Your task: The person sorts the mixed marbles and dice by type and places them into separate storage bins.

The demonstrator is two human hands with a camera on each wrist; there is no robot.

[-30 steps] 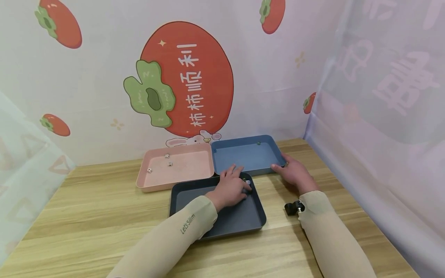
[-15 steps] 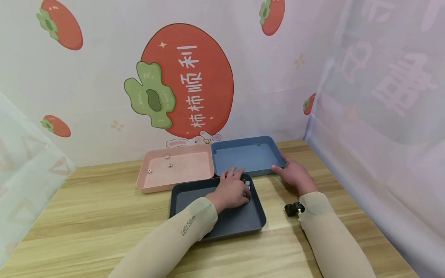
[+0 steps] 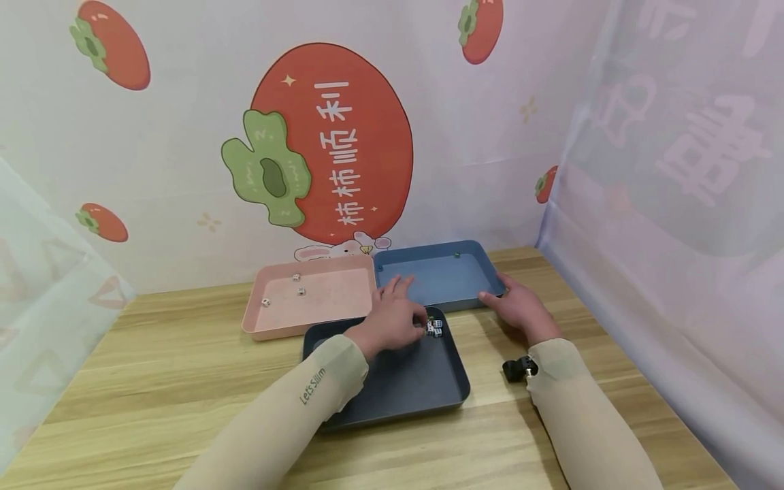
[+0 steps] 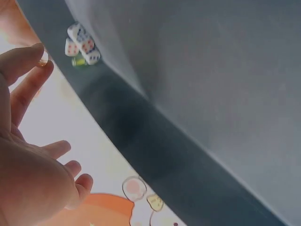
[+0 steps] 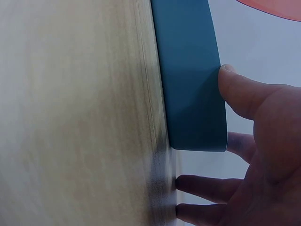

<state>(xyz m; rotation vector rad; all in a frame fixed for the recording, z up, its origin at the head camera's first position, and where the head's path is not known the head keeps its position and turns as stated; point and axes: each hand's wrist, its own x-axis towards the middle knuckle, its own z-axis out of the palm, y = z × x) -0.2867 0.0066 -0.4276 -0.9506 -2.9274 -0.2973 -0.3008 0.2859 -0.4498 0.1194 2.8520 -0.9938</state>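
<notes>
My left hand (image 3: 392, 320) is over the far part of the dark grey tray (image 3: 422, 384), its thumb and index finger pinching a small pale die (image 4: 44, 59), mostly hidden by the fingertips. The other fingers spread away. Several white dice (image 3: 435, 328) cluster in the tray's far right corner, with a green die (image 4: 79, 60) among them in the left wrist view. At the near right corner of the blue tray (image 3: 437, 305), my right hand (image 3: 519, 306) holds the wall between thumb and index finger; its lower fingers touch the tabletop.
The pink tray (image 3: 309, 328), with a few white dice (image 3: 301, 291) in it, stands left of the blue tray. Inside the blue tray lie a green die (image 3: 456, 255) and a blue die (image 3: 380, 268). A patterned cloth (image 3: 184, 136) hangs behind the table.
My left hand has lifted off the dice cluster and moved left and back with a die between its fingertips, uncovering more dice. The right hand stays at the blue tray's corner.
</notes>
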